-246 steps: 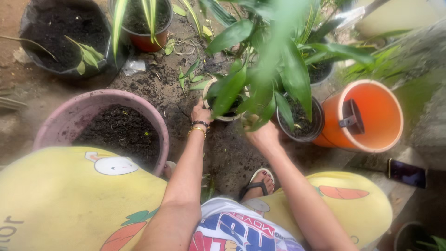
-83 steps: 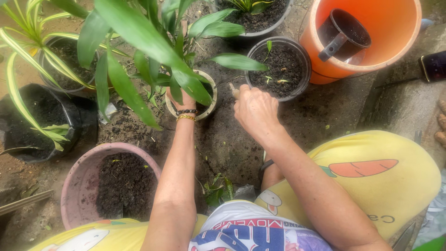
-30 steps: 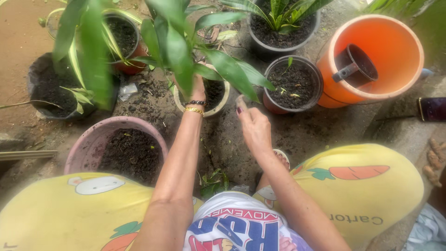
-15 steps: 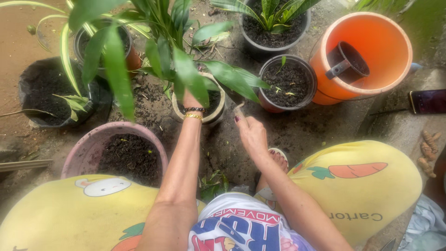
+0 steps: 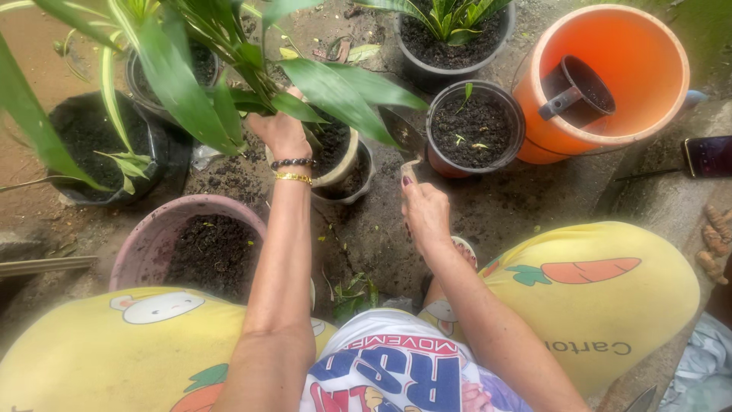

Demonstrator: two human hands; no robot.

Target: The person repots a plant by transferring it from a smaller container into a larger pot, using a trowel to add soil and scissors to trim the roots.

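Note:
My left hand (image 5: 280, 131), with a bead bracelet and a gold bracelet on the wrist, grips the base of a broad-leaved green plant (image 5: 229, 69). The plant stands in a cream pot (image 5: 345, 159), which is tilted, and a darker pot rim (image 5: 366, 177) shows just under it. My right hand (image 5: 424, 215) holds a small trowel (image 5: 399, 131) by its pale handle. The trowel's dark blade points at the right side of the cream pot. Leaves hide most of the soil in that pot.
An orange bucket (image 5: 633, 114) with a dark scoop (image 5: 576, 85) lies at the right. A black pot of soil (image 5: 473, 126), a pink basin of soil (image 5: 145, 244), a black soil bag (image 5: 91, 145), other potted plants (image 5: 450, 30) and a phone (image 5: 709, 156) surround me.
My left hand has pulled the plant up and to the left, tilting the cream pot off the darker one. My right hand has turned the trowel so its blade shows by the pot.

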